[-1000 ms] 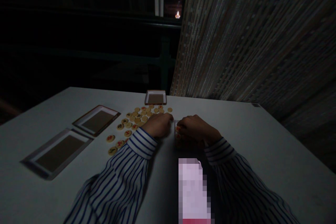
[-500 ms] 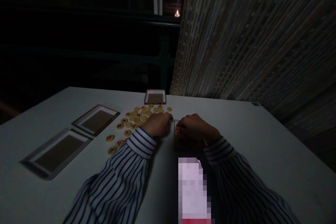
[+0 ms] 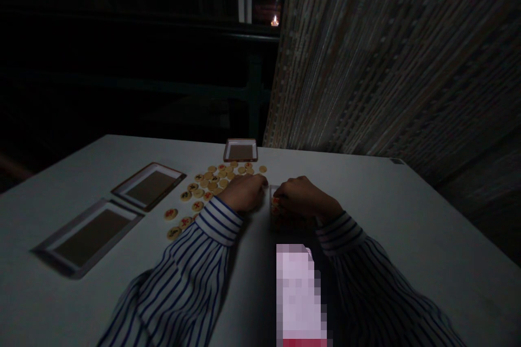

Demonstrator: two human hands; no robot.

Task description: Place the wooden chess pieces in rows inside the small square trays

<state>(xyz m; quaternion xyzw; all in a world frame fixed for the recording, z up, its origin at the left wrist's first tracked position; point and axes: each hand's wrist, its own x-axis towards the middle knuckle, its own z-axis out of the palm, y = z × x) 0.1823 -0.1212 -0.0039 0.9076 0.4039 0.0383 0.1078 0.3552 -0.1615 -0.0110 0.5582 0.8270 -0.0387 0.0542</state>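
Evidently, our broad white surface (image 3: 427,227) carries a shallow pale-rimmed tray (image 3: 271,192), seemingly close so our half-curled right hand (image 3: 308,198) can reach over it, our half-curled left hand (image 3: 245,193) nearby, any hold untellable, with round tan discs (image 3: 213,186) inside the tray and spread leftward, apparently for easy reach.

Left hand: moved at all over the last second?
No, not visibly. Judged against the far small tray on the white table, the left hand keeps the same position, nearer the camera than that tray.
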